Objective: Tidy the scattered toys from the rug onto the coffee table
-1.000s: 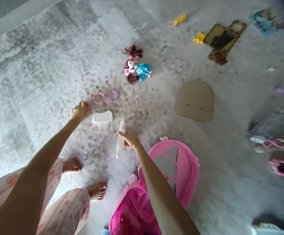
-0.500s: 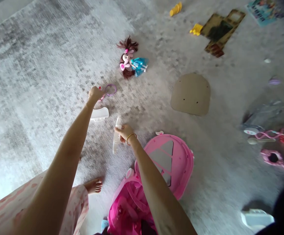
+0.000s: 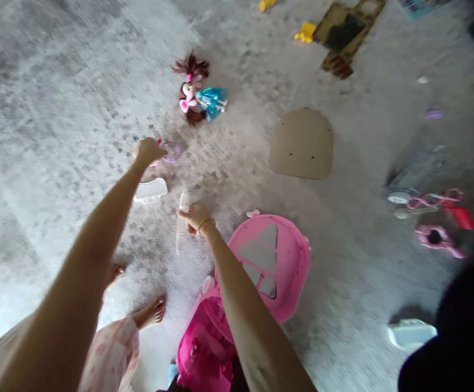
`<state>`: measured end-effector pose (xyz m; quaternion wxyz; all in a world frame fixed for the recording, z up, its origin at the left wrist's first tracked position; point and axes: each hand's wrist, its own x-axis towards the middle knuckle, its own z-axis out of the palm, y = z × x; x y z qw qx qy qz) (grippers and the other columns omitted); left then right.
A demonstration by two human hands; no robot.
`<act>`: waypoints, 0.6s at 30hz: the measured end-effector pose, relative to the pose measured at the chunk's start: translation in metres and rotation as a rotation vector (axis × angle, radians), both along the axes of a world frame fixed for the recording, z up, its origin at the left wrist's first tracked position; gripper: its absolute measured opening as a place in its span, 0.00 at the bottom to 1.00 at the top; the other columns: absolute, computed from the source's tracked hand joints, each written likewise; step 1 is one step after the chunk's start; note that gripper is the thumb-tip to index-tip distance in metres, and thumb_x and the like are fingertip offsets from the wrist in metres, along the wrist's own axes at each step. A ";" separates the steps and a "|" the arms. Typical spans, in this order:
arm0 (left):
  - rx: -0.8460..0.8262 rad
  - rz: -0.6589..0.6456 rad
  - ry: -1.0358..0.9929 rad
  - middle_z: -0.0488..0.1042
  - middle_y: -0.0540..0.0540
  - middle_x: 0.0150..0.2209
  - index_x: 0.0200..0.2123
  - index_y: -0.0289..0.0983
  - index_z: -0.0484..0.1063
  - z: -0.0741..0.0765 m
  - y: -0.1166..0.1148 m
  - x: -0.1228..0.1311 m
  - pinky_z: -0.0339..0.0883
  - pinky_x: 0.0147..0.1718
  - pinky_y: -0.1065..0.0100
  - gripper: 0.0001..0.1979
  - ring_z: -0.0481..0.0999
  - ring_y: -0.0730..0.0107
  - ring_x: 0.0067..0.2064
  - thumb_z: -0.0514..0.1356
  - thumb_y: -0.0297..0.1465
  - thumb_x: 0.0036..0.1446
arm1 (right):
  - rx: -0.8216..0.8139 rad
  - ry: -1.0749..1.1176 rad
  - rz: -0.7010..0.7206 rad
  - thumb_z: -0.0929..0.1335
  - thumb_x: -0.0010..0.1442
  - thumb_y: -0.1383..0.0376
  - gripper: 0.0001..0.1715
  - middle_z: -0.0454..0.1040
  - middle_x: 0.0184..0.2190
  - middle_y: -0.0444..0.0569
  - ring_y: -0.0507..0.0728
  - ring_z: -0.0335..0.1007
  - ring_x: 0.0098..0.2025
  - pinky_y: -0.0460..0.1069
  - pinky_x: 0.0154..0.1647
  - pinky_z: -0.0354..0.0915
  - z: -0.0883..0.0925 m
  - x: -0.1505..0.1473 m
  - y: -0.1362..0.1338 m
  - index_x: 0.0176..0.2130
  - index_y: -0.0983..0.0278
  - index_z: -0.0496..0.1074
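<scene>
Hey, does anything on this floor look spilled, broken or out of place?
Nothing looks plainly spilled or damaged. It's just untidy: a doll lies face up, a brown panel lies loose, and an open pink case sits near the right hand.

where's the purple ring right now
In the head view, the purple ring lies left of centre on the carpet, close beside the left hand and below the doll in the blue dress.
</scene>
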<state>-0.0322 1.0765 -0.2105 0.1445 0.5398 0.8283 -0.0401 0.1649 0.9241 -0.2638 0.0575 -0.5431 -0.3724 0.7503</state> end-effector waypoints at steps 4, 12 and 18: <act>-0.214 -0.193 0.010 0.62 0.51 0.15 0.18 0.38 0.67 0.022 -0.039 -0.023 0.63 0.40 0.63 0.13 0.73 0.58 0.35 0.64 0.36 0.47 | -0.016 0.040 0.037 0.71 0.61 0.62 0.20 0.58 0.06 0.34 0.47 0.58 0.09 0.39 0.10 0.56 -0.001 0.003 0.000 0.23 0.62 0.62; -0.156 -0.424 0.062 0.68 0.50 0.20 0.23 0.41 0.69 -0.004 -0.132 -0.061 0.54 0.31 0.67 0.16 0.68 0.62 0.27 0.59 0.47 0.52 | -0.015 0.070 0.042 0.73 0.58 0.60 0.20 0.58 0.07 0.34 0.48 0.59 0.10 0.39 0.12 0.60 -0.002 0.005 -0.001 0.23 0.63 0.62; 0.184 -0.172 0.067 0.75 0.43 0.31 0.29 0.37 0.70 -0.046 -0.157 -0.008 0.62 0.40 0.66 0.15 0.72 0.63 0.38 0.53 0.40 0.61 | 0.039 0.041 0.047 0.72 0.59 0.59 0.19 0.58 0.08 0.36 0.48 0.60 0.12 0.40 0.14 0.63 -0.006 -0.002 -0.003 0.23 0.64 0.64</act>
